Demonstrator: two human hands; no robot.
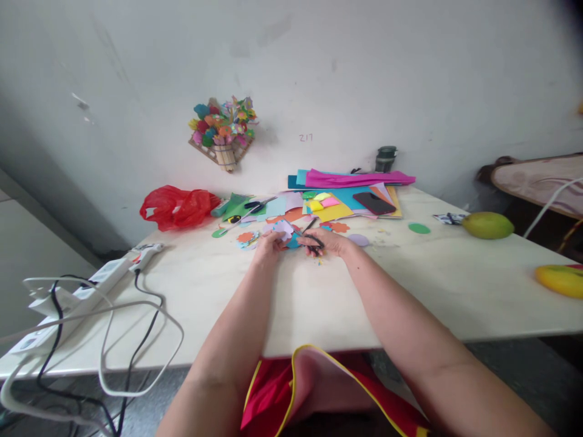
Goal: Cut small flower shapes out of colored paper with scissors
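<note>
My left hand [272, 242] is closed on a lilac scalloped paper flower [284, 228], pinched at its lower left edge. In my right hand [328, 241] is a pair of black-handled scissors [315, 246], the fingers in and around the handles. The blades point left toward the lilac paper; whether they touch it I cannot tell. A blue paper piece [291, 242] shows just below, between the hands. Orange scalloped pieces [247, 237] lie left of my left hand, and a lilac paper circle [358, 240] lies right of my right hand. Small paper scraps dot the tabletop.
Coloured paper sheets [348, 197], a phone [374, 203] and another pair of scissors [255, 206] lie toward the wall. A red plastic bag [177, 206] is at back left. A power strip [86, 294] with cables is at left, a green mango [488, 225] at right.
</note>
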